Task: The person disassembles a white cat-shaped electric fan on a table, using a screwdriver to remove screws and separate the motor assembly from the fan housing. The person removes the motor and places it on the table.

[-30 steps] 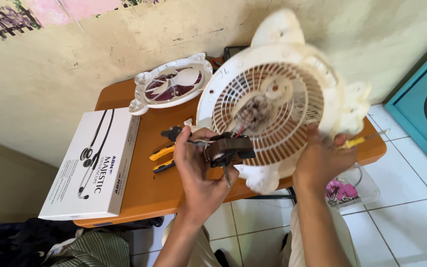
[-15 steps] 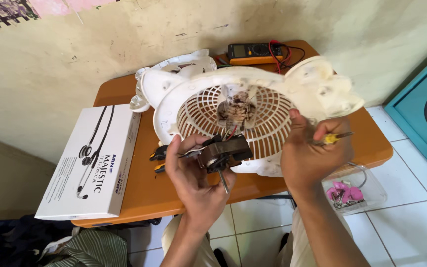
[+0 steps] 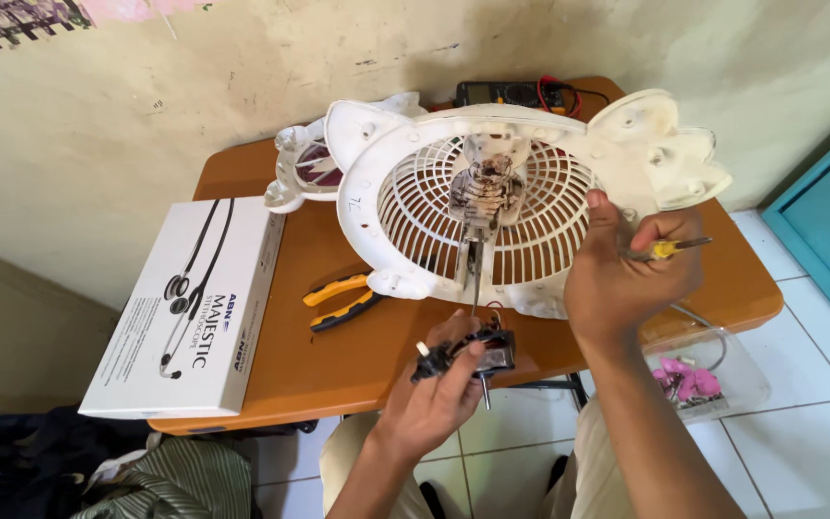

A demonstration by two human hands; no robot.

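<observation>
White plastic fan grille point(image 3: 492, 207) lies flat on the orange table point(image 3: 338, 356), at 12 o'clock from both hands; it looks light, brittle, best taken by its thick rim; the left hand point(image 3: 434, 394) is closed around a small dark motor point(image 3: 468, 354), probably dense; the right hand point(image 3: 626, 269) pinches a yellow screwdriver point(image 3: 670, 249).

1. Fan housing point(image 3: 377, 183): white plastic, with a ribbed grille of concentric rings and radial spokes; brown grime marks the centre hub.
2. Motor part point(image 3: 463, 354): black, with bare metal pins.
3. Screwdriver point(image 3: 667, 249): yellow handle, grey metal shaft.
4. Pliers point(image 3: 340, 301): orange and black handles.
5. Counter point(image 3: 338, 370): plain orange-brown top.
6. Box point(image 3: 160, 332): white, printed with a black stethoscope picture.
7. Meter point(image 3: 511, 93): black body, red and black leads.
8. Floor point(image 3: 799, 452): white tiles.
</observation>
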